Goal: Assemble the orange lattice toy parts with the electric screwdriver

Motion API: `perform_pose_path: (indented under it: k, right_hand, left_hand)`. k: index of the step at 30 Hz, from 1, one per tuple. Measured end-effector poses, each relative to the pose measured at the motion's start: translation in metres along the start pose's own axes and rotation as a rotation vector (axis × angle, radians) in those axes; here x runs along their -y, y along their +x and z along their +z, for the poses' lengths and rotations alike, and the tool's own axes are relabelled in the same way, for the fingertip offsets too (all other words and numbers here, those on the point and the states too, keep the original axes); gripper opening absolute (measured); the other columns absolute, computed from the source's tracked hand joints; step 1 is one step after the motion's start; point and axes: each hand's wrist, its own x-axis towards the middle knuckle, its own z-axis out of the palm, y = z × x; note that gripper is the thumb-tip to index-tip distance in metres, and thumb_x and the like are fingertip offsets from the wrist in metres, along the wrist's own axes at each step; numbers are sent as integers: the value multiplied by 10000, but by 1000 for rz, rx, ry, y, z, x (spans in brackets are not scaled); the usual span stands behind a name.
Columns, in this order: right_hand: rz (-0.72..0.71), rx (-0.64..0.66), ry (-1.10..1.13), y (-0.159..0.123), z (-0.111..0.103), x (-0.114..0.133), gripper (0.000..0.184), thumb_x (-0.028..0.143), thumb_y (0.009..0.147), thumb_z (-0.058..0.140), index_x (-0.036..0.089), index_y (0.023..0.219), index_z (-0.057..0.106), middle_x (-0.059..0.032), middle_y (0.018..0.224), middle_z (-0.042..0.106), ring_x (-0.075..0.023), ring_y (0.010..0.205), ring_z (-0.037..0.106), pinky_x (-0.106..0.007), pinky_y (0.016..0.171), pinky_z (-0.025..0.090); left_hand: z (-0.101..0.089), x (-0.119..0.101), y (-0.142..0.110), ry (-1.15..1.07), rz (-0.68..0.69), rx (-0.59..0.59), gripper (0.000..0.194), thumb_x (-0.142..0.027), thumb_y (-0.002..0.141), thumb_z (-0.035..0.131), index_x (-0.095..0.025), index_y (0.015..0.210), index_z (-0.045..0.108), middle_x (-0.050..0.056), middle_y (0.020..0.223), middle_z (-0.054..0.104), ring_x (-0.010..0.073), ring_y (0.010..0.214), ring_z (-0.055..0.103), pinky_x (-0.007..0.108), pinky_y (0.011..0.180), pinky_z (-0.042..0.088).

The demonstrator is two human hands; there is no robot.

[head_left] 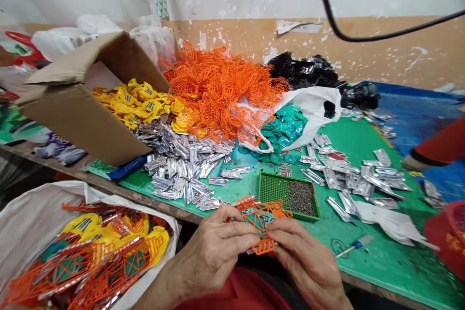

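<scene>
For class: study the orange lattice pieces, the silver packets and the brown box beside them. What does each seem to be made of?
The orange lattice piece looks like moulded plastic: glossy, with thin, even struts. The silver packets seem metallised film or foil, shiny with crumpled creases. The brown box looks like matte cardboard with folded flaps.

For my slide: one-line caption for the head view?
Left hand and right hand hold an orange plastic lattice over a green mat.
</scene>
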Motion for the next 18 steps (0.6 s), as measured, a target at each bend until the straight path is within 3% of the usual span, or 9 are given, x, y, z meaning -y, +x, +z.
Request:
perform_pose_path:
  k: [6,14,18]
  right_hand:
    - [31,-89,-3,4,2,3,122,228,902,602,200,947,712,-44,818,723,-123,765,719,-145,692,583]
    - [72,-124,49,-11,-2,-2,151,209,868,645,235,973,751,-52,867,755,-159,750,732,-195,623,614]
    - [82,-123,57,-14,-2,-1,167,225,858,660,261,989,757,-45,854,759,-165,746,730,-216,606,613]
  left_hand:
    - [1,-5,0,72,-21,-112,361,78,748,492,-103,1026,633,101,1016,728,200,957,587,376,886,521]
    - [-5,-17,-2,218,-38,-97,231,-17,800,565,-114,990,653,54,1038,731,211,982,565,363,887,528]
    - [-9,-21,-2,245,-49,-70,280,-29,777,562,-124,1024,654,55,1074,729,229,1033,567,372,911,517]
